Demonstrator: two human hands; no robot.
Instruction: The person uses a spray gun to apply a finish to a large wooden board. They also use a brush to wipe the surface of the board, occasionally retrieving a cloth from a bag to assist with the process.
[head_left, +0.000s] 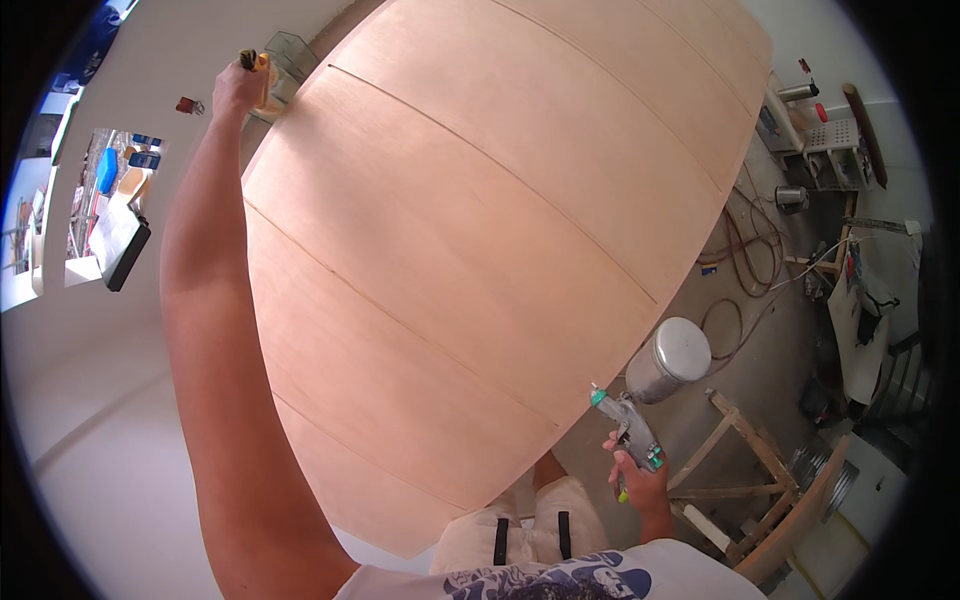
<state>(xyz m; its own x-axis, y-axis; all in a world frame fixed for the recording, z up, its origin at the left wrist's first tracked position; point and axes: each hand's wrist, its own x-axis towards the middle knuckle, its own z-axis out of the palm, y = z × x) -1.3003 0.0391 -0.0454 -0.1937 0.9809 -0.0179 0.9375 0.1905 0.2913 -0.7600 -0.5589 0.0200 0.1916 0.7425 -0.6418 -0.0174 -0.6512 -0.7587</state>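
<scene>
My left arm reaches up to the far edge of a pale wooden panel [470, 230] marked with parallel grooves. My left hand [238, 90] is closed on a small yellow object with a dark top [260, 80], possibly a brush, beside a clear glass container [292, 55] at that edge. My right hand [635, 475] grips a metal spray gun [630, 430] with green fittings and a large silver cup [668, 355], held low just off the panel's right edge.
A white wall [100, 380] with an opening showing stored items lies left. On the right floor are coiled hoses [750, 255], a metal can [790, 198], a wooden stand [760, 460] and stacked cans [825, 480]. A white perforated rack [830, 140] stands upper right.
</scene>
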